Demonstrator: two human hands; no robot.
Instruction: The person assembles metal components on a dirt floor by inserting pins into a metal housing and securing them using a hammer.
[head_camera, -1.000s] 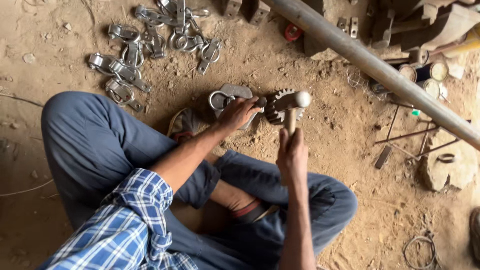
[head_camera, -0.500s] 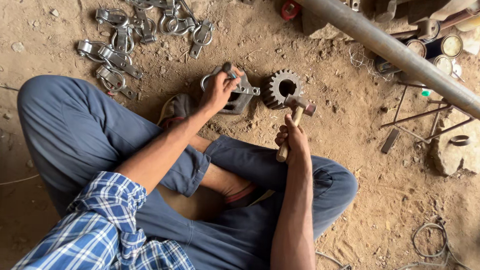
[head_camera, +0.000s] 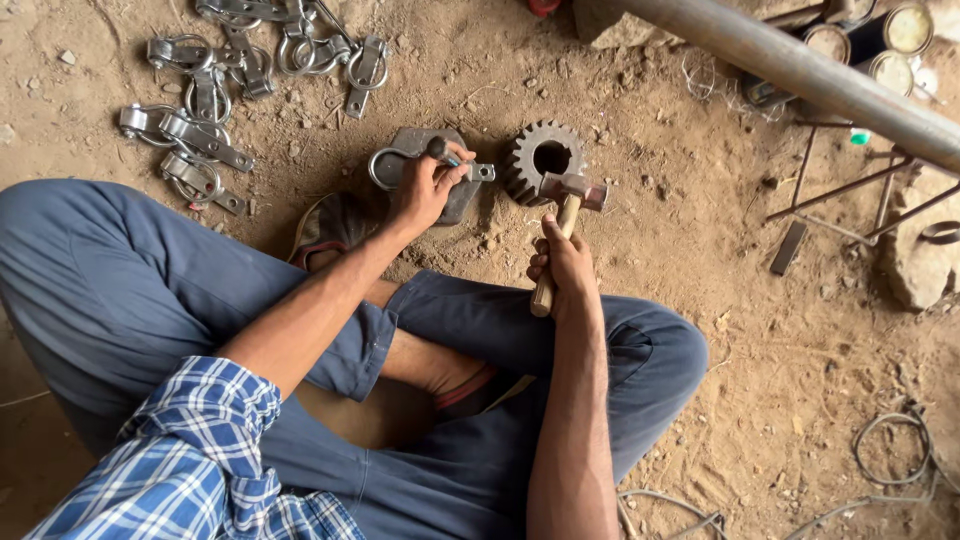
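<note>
I sit cross-legged on a dirt floor. My left hand (head_camera: 425, 190) grips a metal clamp (head_camera: 395, 160) with a bolt sticking up, resting on a flat grey metal plate (head_camera: 462, 200). My right hand (head_camera: 565, 265) holds the wooden handle of a hammer (head_camera: 570, 190); its rusty head hovers just in front of a toothed steel gear (head_camera: 543, 158) that lies flat on the ground to the right of the plate.
A heap of similar metal clamps (head_camera: 200, 130) lies at the upper left. A thick steel pipe (head_camera: 800, 70) crosses the upper right, with cans (head_camera: 905, 30), rods (head_camera: 840, 190) and a stone (head_camera: 915, 265) beyond. Wire loops (head_camera: 890, 450) lie at lower right.
The view has shifted and come closer. My left hand has settled the clamp on the plate, and the hammer has come down from over the gear to just in front of it.
</note>
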